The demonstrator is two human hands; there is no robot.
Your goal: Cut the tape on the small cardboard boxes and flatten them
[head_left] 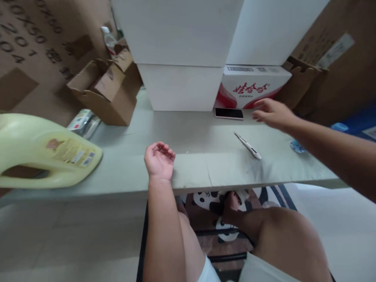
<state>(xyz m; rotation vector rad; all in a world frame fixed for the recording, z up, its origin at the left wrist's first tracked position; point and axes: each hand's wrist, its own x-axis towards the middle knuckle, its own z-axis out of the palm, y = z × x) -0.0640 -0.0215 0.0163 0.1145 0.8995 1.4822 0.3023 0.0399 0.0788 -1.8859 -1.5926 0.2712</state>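
Observation:
My left hand [160,159] rests palm up at the front of the pale table [188,172], its fingers loosely curled and apart, with nothing in it. Over the right side of the table, my right hand [272,113] reaches in with fingers apart and holds nothing. Just left of its fingertips lies a phone [229,113] with a dark screen. A slim white utility knife [248,145] lies diagonally between the two hands, closer to the right one. Behind the phone stands a red and white carton [252,86].
Tall white boxes [182,86] stand at the back centre. On the left are an open cardboard box [111,98], a small packet [80,121] and a large yellow jug [67,156]. A blue patterned round item [297,146] lies under the right forearm. Large cartons flank both sides.

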